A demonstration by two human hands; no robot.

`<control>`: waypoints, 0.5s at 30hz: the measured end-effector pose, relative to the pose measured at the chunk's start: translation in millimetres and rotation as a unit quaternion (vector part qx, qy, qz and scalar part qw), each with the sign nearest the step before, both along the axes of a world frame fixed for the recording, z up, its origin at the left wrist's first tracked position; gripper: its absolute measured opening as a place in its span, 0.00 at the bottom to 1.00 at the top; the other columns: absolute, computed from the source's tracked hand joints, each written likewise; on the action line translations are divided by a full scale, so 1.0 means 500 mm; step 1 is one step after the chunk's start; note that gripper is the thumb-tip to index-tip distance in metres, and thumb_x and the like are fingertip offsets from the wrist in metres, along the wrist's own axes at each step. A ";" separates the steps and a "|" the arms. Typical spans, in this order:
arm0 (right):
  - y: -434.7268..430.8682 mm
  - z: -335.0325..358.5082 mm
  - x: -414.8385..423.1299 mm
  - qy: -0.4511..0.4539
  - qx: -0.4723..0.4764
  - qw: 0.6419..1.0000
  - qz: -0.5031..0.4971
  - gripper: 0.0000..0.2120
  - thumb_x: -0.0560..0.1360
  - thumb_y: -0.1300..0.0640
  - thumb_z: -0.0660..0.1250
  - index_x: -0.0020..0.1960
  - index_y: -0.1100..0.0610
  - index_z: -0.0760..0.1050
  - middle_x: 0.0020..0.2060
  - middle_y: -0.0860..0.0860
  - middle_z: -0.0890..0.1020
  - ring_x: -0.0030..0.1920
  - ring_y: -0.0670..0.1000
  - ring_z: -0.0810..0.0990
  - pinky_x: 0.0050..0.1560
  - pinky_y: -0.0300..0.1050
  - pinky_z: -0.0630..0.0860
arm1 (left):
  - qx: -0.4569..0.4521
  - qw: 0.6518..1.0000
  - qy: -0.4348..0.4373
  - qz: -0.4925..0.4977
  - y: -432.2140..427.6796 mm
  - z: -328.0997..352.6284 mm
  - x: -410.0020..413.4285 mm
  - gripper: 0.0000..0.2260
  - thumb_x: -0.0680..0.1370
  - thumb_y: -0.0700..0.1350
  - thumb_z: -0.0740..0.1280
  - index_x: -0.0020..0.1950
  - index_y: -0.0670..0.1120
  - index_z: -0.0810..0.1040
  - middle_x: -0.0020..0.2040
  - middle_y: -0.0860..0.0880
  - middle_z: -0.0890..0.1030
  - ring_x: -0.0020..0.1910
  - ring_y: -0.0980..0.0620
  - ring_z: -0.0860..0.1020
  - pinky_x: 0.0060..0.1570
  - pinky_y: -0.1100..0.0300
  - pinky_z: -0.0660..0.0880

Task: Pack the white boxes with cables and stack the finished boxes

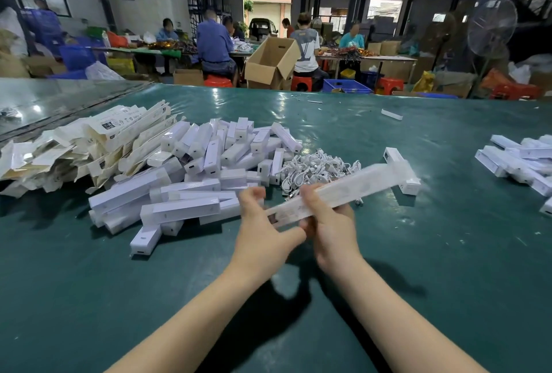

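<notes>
2 hands gripped a long white cardboard box (346, 186) above the green surface (418, 253).
The left hand (263, 223) pinched its near end, and the right hand (333, 223) curled round its middle. A heap of white boxes (203, 169) lay left, with tangled white cables (316, 165) just behind the hands.

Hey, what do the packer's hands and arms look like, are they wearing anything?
Both the left hand and right hand are bare: no gloves, rings or watch show. The left forearm and right forearm are uncovered down to the frame's edge, no sleeves in view.
</notes>
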State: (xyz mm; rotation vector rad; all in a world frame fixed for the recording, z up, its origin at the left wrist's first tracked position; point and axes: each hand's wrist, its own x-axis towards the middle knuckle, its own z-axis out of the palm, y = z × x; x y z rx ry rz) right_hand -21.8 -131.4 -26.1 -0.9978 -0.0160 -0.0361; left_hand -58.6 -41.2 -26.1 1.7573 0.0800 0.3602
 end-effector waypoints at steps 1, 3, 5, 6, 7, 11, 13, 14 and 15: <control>0.009 -0.004 -0.006 -0.012 -0.012 0.999 0.032 0.07 0.68 0.64 0.70 0.37 0.56 0.74 0.24 0.47 0.77 0.23 0.45 0.73 0.23 0.35 0.69 | 0.113 0.992 -0.048 0.002 0.010 -0.004 0.001 0.30 0.63 0.43 0.71 0.59 0.52 0.59 0.58 0.53 0.69 0.53 0.54 0.73 0.51 0.62 0.71; 0.010 -0.004 -0.011 -0.011 -0.036 0.996 0.084 0.07 0.62 0.56 0.72 0.38 0.57 0.75 0.26 0.50 0.79 0.25 0.47 0.76 0.24 0.37 0.70 | 0.271 0.958 -0.087 -0.036 0.032 -0.008 0.007 0.32 0.66 0.42 0.69 0.66 0.54 0.60 0.57 0.56 0.74 0.51 0.55 0.75 0.47 0.65 0.69; -0.004 0.000 -0.007 -0.011 -0.113 0.988 0.106 0.14 0.60 0.48 0.69 0.38 0.58 0.75 0.26 0.51 0.79 0.22 0.46 0.74 0.22 0.35 0.68 | 0.364 0.928 -0.046 -0.070 0.054 -0.010 0.014 0.28 0.67 0.44 0.68 0.65 0.56 0.66 0.51 0.56 0.78 0.50 0.52 0.77 0.44 0.64 0.69; -0.011 0.003 -0.003 -0.011 -0.139 0.985 0.099 0.17 0.59 0.45 0.67 0.38 0.59 0.75 0.26 0.52 0.78 0.21 0.46 0.72 0.21 0.35 0.67 | 0.389 0.918 -0.019 -0.078 0.063 -0.011 0.018 0.24 0.69 0.45 0.68 0.63 0.56 0.68 0.50 0.54 0.79 0.50 0.50 0.77 0.46 0.60 0.71; -0.018 0.005 0.000 -0.009 -0.142 0.986 0.084 0.19 0.59 0.44 0.67 0.39 0.59 0.74 0.27 0.53 0.77 0.20 0.46 0.70 0.20 0.34 0.65 | 0.399 0.913 -0.005 -0.090 0.071 -0.010 0.020 0.20 0.70 0.47 0.68 0.61 0.55 0.70 0.50 0.53 0.80 0.50 0.49 0.77 0.47 0.58 0.72; -0.045 0.013 0.016 0.004 -0.066 0.998 -0.008 0.12 0.64 0.49 0.70 0.38 0.57 0.72 0.22 0.49 0.75 0.19 0.46 0.68 0.19 0.33 0.63 | 0.456 0.885 -0.039 -0.089 0.096 0.008 0.022 0.24 0.67 0.67 0.54 0.49 0.53 0.77 0.44 0.58 0.76 0.48 0.55 0.72 0.45 0.59 0.66; -0.062 0.017 0.025 -0.002 -0.075 0.994 -0.084 0.08 0.71 0.54 0.69 0.36 0.54 0.72 0.21 0.44 0.76 0.22 0.42 0.73 0.23 0.33 0.67 | 0.417 0.906 -0.066 -0.017 0.119 0.025 0.024 0.26 0.65 0.67 0.52 0.47 0.52 0.80 0.47 0.57 0.76 0.52 0.55 0.69 0.47 0.61 0.62; -0.072 0.018 0.030 -0.022 -0.097 0.987 -0.125 0.09 0.73 0.54 0.68 0.35 0.54 0.73 0.22 0.43 0.77 0.24 0.39 0.75 0.26 0.34 0.69 | 0.406 0.911 -0.063 0.036 0.136 0.033 0.026 0.22 0.66 0.63 0.56 0.48 0.51 0.80 0.49 0.55 0.77 0.53 0.52 0.69 0.48 0.61 0.61; -0.080 0.020 0.033 -0.052 -0.125 0.978 -0.160 0.09 0.73 0.55 0.68 0.35 0.53 0.73 0.23 0.43 0.77 0.26 0.37 0.75 0.29 0.32 0.70 | 0.429 0.898 -0.039 0.093 0.155 0.038 0.028 0.17 0.68 0.58 0.60 0.49 0.51 0.79 0.52 0.52 0.77 0.55 0.49 0.68 0.50 0.60 0.62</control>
